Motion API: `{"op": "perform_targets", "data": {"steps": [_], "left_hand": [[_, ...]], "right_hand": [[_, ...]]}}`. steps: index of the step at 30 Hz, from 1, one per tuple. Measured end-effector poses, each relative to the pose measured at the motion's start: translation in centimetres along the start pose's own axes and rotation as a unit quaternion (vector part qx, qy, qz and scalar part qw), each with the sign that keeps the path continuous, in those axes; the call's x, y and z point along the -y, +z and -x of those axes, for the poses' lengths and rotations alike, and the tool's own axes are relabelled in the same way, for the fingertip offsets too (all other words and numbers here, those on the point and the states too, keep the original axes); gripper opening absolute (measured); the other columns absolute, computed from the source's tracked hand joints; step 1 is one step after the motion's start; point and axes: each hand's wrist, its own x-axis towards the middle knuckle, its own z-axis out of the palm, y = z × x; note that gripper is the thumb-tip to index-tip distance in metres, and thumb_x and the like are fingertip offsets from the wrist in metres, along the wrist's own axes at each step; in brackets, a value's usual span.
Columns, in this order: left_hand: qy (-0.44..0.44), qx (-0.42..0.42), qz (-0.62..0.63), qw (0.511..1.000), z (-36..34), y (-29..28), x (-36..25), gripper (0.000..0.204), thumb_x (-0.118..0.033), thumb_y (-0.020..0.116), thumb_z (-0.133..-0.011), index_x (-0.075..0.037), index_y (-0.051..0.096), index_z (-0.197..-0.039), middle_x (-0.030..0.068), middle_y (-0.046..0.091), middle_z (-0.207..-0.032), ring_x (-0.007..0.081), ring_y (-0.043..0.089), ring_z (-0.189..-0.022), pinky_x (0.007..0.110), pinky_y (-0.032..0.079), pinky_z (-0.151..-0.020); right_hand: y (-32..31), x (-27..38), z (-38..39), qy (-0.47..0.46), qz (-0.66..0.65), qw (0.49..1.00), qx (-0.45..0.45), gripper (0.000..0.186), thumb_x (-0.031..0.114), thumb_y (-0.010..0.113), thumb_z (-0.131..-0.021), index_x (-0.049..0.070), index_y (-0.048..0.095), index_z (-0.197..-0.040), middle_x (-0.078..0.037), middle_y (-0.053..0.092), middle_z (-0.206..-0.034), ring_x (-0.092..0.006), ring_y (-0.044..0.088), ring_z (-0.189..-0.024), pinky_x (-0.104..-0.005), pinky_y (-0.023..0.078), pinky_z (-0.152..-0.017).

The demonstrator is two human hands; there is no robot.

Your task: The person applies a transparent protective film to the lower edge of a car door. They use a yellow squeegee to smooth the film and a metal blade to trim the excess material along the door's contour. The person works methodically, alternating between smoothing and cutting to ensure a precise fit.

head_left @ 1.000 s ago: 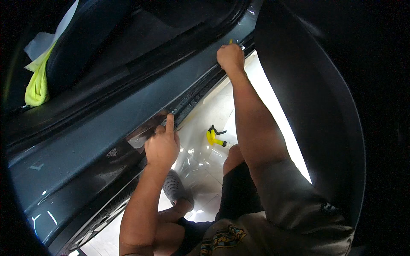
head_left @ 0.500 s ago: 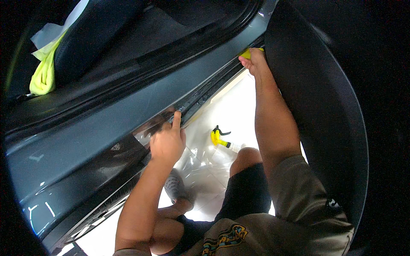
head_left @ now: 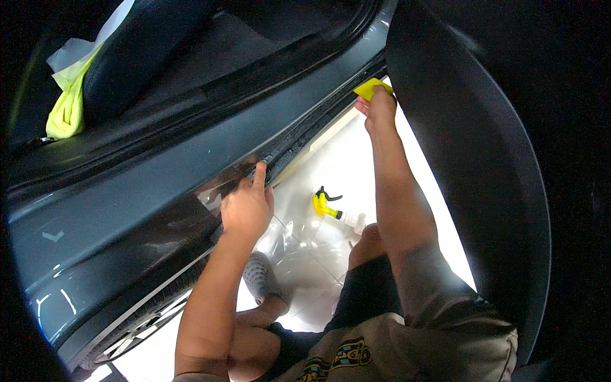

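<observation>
My left hand (head_left: pixel 247 207) rests on the edge of a blue-grey car sill (head_left: pixel 146 178), beside a glossy clear film (head_left: pixel 215 197) and a black trim strip (head_left: pixel 296 137). Its index finger presses at the strip; the other fingers are curled, with anything in them hidden. Farther along, at the upper right, my right hand (head_left: pixel 382 108) grips a flat yellow squeegee (head_left: pixel 368 88), held by the sill's outer edge near a large dark panel, probably the door.
The dark door panel (head_left: pixel 464 172) fills the right. A yellow-headed spray bottle (head_left: pixel 323 205) lies on the glossy tiled floor (head_left: pixel 299 261) between sill and knees. A lime cloth (head_left: pixel 63 114) and white sheet hang at upper left; a wheel (head_left: pixel 130 331) shows below.
My right hand has moved right and slightly down from the sill, showing more of the yellow squeegee. My left hand stays at about the same place on the strip.
</observation>
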Motion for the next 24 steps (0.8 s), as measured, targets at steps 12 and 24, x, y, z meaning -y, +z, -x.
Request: {"op": "perform_targets", "data": {"steps": [12,24], "left_hand": [[0.023,-0.024,0.004,0.999,-0.1,-0.2,-0.4,0.059,-0.029,0.056,-0.091,-0.013,0.040,-0.145,0.0189,0.065,-0.097,0.0354,0.069,-0.079,0.049,0.056,-0.071],[0.047,-0.048,-0.055,0.996,-2.1,0.5,-2.1,0.059,-0.027,0.058,-0.090,-0.016,0.040,-0.145,0.0166,0.065,-0.090,0.0322,0.069,-0.067,0.045,0.057,-0.058]], "right_hand": [[1.6,0.6,-3.4,-0.002,0.114,0.991,0.071,0.036,0.020,0.048,-0.095,-0.005,0.051,-0.121,-0.019,0.062,-0.102,-0.0241,0.065,-0.076,-0.0342,0.059,-0.064],[0.6,-2.7,5.5,-0.179,0.150,0.970,0.068,0.030,0.014,0.053,-0.096,-0.003,0.054,-0.121,-0.016,0.065,-0.100,-0.0218,0.066,-0.080,-0.0328,0.055,-0.069]]}}
